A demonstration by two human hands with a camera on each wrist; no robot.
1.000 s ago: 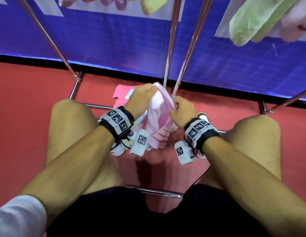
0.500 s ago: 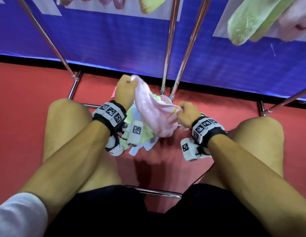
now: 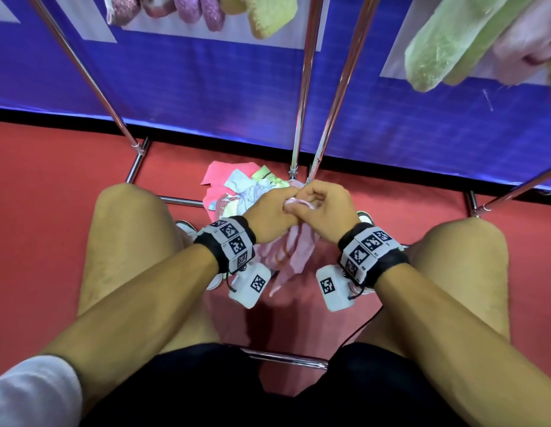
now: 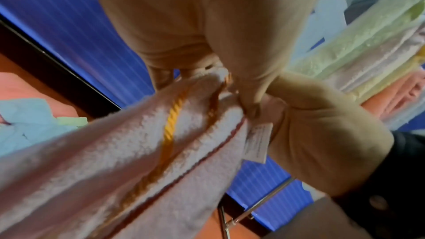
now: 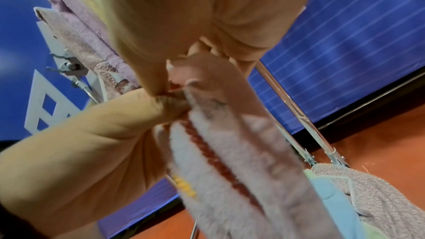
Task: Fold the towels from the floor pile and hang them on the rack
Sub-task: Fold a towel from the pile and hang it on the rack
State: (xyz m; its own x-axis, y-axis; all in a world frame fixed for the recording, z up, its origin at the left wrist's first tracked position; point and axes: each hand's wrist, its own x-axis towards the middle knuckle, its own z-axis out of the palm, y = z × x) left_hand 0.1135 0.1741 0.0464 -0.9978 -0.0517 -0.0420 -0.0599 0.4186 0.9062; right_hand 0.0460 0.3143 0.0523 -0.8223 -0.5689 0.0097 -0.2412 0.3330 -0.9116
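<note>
A pale pink towel point(image 3: 294, 251) with orange and red stripes hangs doubled between my knees. My left hand point(image 3: 272, 215) and right hand point(image 3: 322, 211) meet above it, both pinching its top edge together. The left wrist view shows the towel point(image 4: 128, 161) with a white label under my curled fingers point(image 4: 250, 86). The right wrist view shows the towel point(image 5: 232, 154) pinched between thumb and fingers. The floor pile point(image 3: 240, 186) of pink, blue and green towels lies just beyond my hands. Folded towels point(image 3: 446, 47) hang on the rack at top right, more towels point(image 3: 206, 10) at top centre.
Chrome rack legs point(image 3: 301, 87) slant down to the red floor point(image 3: 52, 195) right behind the pile, with base bars point(image 3: 178, 201) beside my knees and one point(image 3: 286, 359) under me. A blue banner wall point(image 3: 206, 97) closes the back. My white shoes point(image 3: 186, 228) flank the towel.
My hands were spread apart holding the towel stretched out; they have come together, bringing its two ends up so the towel now hangs doubled below them.
</note>
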